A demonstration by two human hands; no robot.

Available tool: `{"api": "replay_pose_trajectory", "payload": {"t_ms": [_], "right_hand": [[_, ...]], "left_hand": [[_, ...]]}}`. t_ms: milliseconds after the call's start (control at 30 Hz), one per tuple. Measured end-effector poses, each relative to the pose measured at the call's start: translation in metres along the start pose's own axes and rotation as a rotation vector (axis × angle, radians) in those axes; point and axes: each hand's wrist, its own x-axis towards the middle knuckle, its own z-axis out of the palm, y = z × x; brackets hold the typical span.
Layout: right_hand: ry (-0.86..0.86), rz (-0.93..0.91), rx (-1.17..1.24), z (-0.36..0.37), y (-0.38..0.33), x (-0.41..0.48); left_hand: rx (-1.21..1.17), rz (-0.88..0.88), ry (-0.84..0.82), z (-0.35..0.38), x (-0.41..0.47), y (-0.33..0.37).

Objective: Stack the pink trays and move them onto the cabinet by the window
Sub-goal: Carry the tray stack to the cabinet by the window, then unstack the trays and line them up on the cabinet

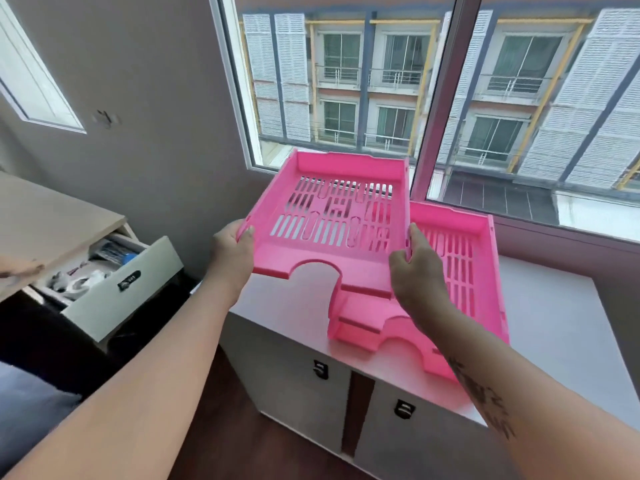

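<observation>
Upper tray (332,216) is gripped by both hands at frame centre: left hand (232,252) on its left edge, right hand (417,268) on its right edge. It is held tilted above the lower tray (460,271), which lies on the cabinet (554,327) surface under the window (450,98).

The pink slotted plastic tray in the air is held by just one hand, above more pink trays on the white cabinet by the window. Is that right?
Not quite. In the head view, both hands hold the pink slotted plastic tray: the left hand grips its left edge and the right hand its right edge. The rest holds: it is above the other pink trays lying on the white cabinet by the window.
</observation>
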Motion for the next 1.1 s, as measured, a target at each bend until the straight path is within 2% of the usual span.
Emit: {"api": "replay_pose_trajectory", "payload": {"t_ms": [133, 367, 633, 800, 933, 1100], "right_hand": [[-0.056, 0.016, -0.002, 0.068, -0.023, 0.011], [-0.070, 0.165, -0.181, 0.155, -0.023, 0.022], [-0.049, 0.351, -0.398, 0.186, 0.002, 0.024], [-0.055, 0.409, -0.436, 0.193, 0.017, 0.026], [-0.061, 0.349, -0.450, 0.193, 0.013, 0.026], [-0.015, 0.107, -0.436, 0.163, -0.024, 0.037]], "left_hand": [[0.001, -0.055, 0.091, -0.041, 0.030, -0.037], [-0.066, -0.194, 0.070, -0.066, 0.069, -0.105], [-0.130, -0.255, -0.043, -0.047, 0.068, -0.145], [-0.032, -0.261, -0.112, -0.044, 0.073, -0.162], [0.029, -0.281, -0.119, -0.046, 0.078, -0.160], [0.114, -0.136, 0.044, -0.038, 0.082, -0.112]]}}
